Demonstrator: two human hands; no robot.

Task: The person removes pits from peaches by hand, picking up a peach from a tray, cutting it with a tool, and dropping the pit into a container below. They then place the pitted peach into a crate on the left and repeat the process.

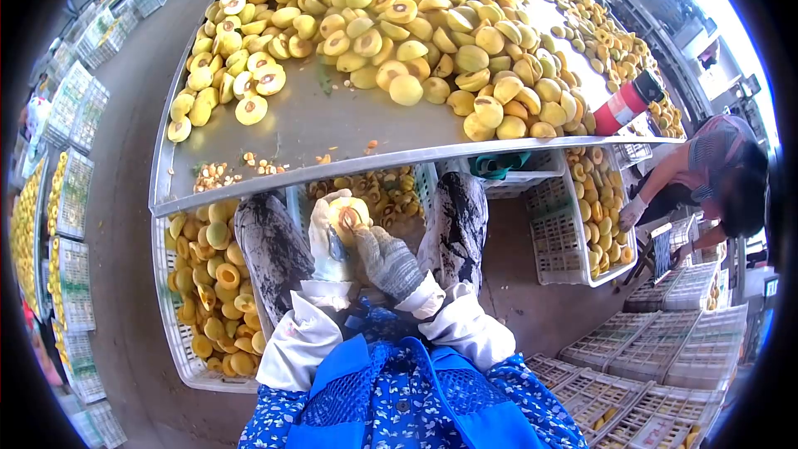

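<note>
Two hands of the person are in view, both gloved, and they meet in front of the counter (332, 126), between the two knees. The left hand (326, 233) pinches one fruit (349, 214), of which the cut face with its brown middle is turned up. The right hand (387, 263) is curled and its fingers touch the lower right edge of this fruit; whether it pinches also a small tool, I cannot tell. Two white sleeves (306, 339) cover the wrists. On the counter lies one wide heap (399, 25) of yellow fruit, whole-looking pieces and cut halves together, too many to be counted. At the right end of the heap leans one red bottle (619, 110) with a black cap. Near the front edge of the counter there are small brown bits (218, 176), gathered mostly at the left; I cannot count them exactly. Three crates with fruit stand low around the person: one left crate (176, 347) beside the left knee, one middle crate (426, 187) between the knees, and one right crate (555, 245), well apart from the right knee. Near this last one bends one co-worker (721, 168), with one arm stretched towards it.
</note>
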